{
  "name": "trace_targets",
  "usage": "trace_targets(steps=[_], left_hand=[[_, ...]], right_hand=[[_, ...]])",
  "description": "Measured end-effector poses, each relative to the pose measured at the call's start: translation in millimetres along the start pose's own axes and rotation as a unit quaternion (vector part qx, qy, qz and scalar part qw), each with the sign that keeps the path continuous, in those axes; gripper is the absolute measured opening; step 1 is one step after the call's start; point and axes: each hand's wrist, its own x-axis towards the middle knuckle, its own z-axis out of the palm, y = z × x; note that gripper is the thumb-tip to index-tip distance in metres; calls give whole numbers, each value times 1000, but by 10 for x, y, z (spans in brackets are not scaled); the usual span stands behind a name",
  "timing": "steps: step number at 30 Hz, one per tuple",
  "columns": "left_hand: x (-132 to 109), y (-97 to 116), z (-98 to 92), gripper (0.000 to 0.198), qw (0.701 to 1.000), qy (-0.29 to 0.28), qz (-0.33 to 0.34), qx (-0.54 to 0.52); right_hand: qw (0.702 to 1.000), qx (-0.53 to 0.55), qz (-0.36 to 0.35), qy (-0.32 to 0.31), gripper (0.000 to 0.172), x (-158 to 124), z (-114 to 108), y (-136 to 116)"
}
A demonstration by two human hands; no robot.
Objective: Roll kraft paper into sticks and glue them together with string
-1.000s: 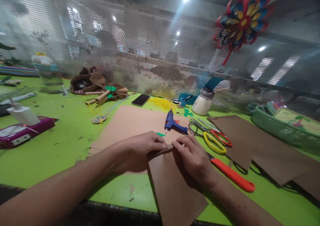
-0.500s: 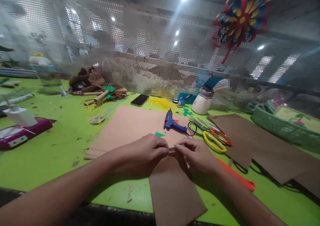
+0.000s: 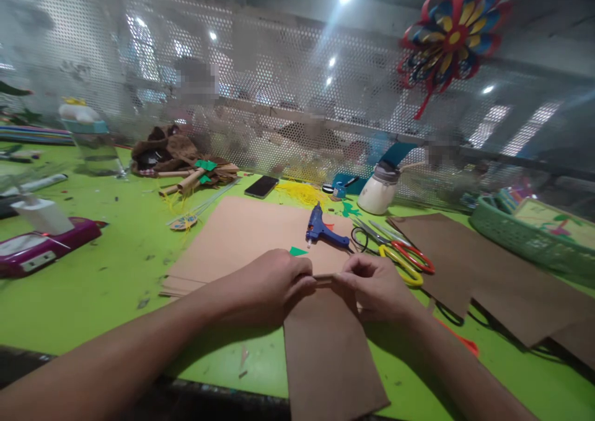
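Note:
A strip of brown kraft paper (image 3: pixel 332 353) runs from between my hands down over the table's front edge. Its far end is rolled or folded into a narrow edge. My left hand (image 3: pixel 279 284) pinches the left end of that edge. At the right end, my right hand (image 3: pixel 374 284) grips it with thumb and fingers, the other fingers curled beneath. Just beyond the hands lie a blue glue gun (image 3: pixel 320 227) and a small green scrap (image 3: pixel 298 251), both on a stack of light brown paper sheets (image 3: pixel 242 229).
Right of the hands lie yellow-handled scissors (image 3: pixel 409 272), red-handled scissors (image 3: pixel 418 258) and dark brown sheets (image 3: pixel 511 284). A purple power strip (image 3: pixel 51 250) sits at left. Farther back are a phone (image 3: pixel 261 186), a white bottle (image 3: pixel 377 191), rolled paper tubes (image 3: pixel 190 179) and a green basket (image 3: pixel 530 229).
My right hand has slid a little to the right along the rolled edge, so more of it shows between my hands. The left hand keeps its pinch.

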Motion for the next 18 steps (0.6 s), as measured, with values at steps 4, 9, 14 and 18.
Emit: trace_targets(steps=[4,9,14,18], left_hand=[[-26,-30,-20,36,999,-12,-13,-32],[8,-25,-68,33,997,-22,-33,-69],[119,-133,-41,32,995,9,-44,-94],[176,-237,-52,28,980,-26,-10,-198]], right_hand=[[1000,-3,-22,-23,26,14,-43,-1],[998,41,-32,-43,25,6,-69,-13],[997,61,-30,-22,27,-4,-82,-46],[985,170,0,-24,22,-6,-144,-29]])
